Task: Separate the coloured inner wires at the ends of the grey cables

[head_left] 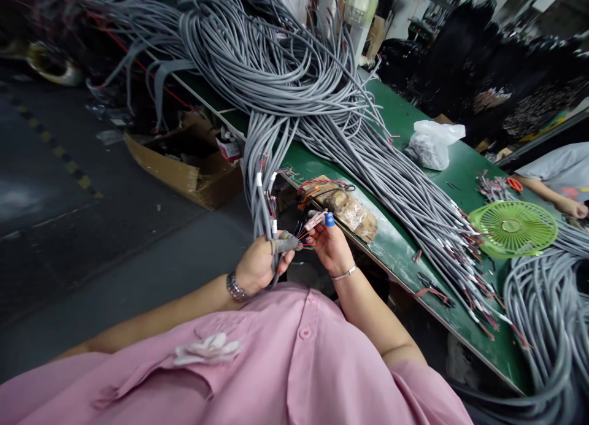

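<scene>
Your left hand (257,267) grips a grey cable (286,243) just off the worktop's (396,115) near edge; your right hand (330,248) pinches a small connector (315,222) at its fanned coloured wires (302,233). Those thin wires may cross and seat in the wrong slot, being crowded.

This is a factory workshop where wire harnesses are put together. Heaps of grey cables (294,75) lie coiled and bundled along a long green table (464,167), their stripped ends showing coloured wires (473,284). The floor (69,241) is bare concrete with a yellow-and-black line (78,176), and an open cardboard box (184,167) stands on it. Another person's arm (552,195) rests further along the same table, near a green fan (513,229).
</scene>
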Available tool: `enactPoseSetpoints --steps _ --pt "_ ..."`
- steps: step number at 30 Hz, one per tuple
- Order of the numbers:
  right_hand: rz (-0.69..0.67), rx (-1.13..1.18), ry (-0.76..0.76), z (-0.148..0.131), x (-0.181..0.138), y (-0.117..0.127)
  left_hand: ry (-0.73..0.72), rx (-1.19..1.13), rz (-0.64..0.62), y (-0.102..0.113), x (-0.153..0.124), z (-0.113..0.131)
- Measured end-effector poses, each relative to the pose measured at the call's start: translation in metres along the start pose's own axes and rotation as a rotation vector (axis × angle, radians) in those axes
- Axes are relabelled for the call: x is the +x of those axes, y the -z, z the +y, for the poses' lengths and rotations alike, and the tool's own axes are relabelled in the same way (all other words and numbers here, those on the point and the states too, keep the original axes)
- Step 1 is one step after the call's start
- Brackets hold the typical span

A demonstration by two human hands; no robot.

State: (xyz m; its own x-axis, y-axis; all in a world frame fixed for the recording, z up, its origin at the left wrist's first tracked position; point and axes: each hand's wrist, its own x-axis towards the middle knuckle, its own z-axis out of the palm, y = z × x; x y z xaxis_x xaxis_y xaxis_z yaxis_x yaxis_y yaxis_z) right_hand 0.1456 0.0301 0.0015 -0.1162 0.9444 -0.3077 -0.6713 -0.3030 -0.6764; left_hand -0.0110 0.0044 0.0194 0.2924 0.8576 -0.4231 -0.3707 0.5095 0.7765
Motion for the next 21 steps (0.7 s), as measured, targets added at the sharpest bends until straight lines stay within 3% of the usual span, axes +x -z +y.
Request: enactPoseSetpoints --steps 13,21 --pt "-0.013 0.027 0.041 0.0028 0.0019 -0.0006 0.027 0.026 0.031 -0.0024 0.0043 -0.0037" --pt "-0.032 0.068 -0.034 -0.0008 -0.0007 -0.0017 -0.011 0.024 0.030 -0.0021 -0.0030 -0.0054"
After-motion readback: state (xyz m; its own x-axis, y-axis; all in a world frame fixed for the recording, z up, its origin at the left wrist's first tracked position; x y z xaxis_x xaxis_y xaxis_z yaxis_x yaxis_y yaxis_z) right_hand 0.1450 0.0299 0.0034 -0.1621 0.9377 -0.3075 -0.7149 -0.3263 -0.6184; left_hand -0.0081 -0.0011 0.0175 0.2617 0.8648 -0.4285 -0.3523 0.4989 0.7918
